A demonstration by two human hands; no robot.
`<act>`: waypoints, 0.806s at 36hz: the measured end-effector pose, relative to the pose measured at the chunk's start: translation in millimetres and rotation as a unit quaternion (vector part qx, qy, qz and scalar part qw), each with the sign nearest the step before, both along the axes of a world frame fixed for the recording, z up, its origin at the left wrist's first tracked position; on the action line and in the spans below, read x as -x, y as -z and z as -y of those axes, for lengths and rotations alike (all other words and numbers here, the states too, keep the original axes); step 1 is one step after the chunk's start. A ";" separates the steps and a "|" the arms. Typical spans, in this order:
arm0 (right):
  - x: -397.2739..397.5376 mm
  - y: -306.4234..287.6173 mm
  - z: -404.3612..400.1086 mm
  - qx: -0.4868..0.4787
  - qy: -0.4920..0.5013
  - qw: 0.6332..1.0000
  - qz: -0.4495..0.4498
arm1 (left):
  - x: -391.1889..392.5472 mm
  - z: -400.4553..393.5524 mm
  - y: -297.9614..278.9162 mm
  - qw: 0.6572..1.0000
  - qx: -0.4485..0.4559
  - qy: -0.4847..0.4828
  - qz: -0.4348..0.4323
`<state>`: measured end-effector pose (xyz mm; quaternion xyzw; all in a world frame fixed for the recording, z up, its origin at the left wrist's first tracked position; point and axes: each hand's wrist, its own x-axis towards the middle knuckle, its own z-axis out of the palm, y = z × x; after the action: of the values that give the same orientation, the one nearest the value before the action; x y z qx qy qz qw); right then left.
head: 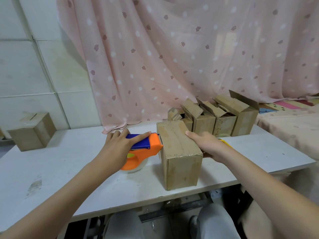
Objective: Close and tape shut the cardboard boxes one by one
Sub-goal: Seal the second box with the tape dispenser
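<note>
Pink curtain with small leaf marks hangs behind a white table, and a tiled wall stands at the left. On the table, near its front edge, stands a closed cardboard box; its top flaps are down and meet along a line in the middle. The right hand holds this box at its right side, with the thumb lying on the top edge and the fingers hidden behind the box, so how they bend I cannot tell. The left hand grips an orange and blue tape dispenser, with the forefinger stretched along the blue top part. The front of the dispenser, with its toothed blade, is at the left upper edge of the box, touching it or just beside it. The roll of clear tape rests on the table under the hand. Behind the closed box stands a row of open boxes, close together, with their flaps up. One more closed box stands well apart at the far left of the table. A yellow object is partly visible behind the right wrist.
</note>
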<state>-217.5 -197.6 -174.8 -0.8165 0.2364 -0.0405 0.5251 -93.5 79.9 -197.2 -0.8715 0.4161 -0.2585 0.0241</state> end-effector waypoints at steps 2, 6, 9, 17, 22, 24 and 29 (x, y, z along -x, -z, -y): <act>2.7 -9.7 -4.5 0.180 -0.021 0.981 0.075 | -0.3 -1.3 1.4 1.000 -0.001 0.001 -0.004; 12.1 -35.4 -32.4 0.363 -0.124 0.909 0.163 | 0.1 -0.2 0.3 1.000 0.002 0.000 0.009; 8.9 -26.0 -54.4 0.399 -0.229 0.883 0.090 | -1.3 3.0 0.5 1.000 0.000 0.005 0.007; 8.2 -6.2 -61.1 0.486 -0.216 0.847 0.020 | -4.5 -7.8 3.1 0.996 0.011 0.030 -0.085; 9.3 -8.9 -64.5 0.486 -0.205 0.849 0.021 | -3.8 -11.6 10.7 0.972 0.022 0.036 -0.230; 8.0 -10.4 -63.8 0.484 -0.203 0.851 0.020 | -4.3 -11.5 12.7 0.964 0.026 0.044 -0.261; 7.8 -12.9 -65.2 0.484 -0.198 0.852 0.018 | -8.9 -20.9 4.1 0.930 0.022 0.068 -0.362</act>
<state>-225.3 -132.4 -161.9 -0.9960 0.0106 -0.0599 0.0649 -84.6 100.8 -201.3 -0.8757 0.4492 0.0641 -0.1652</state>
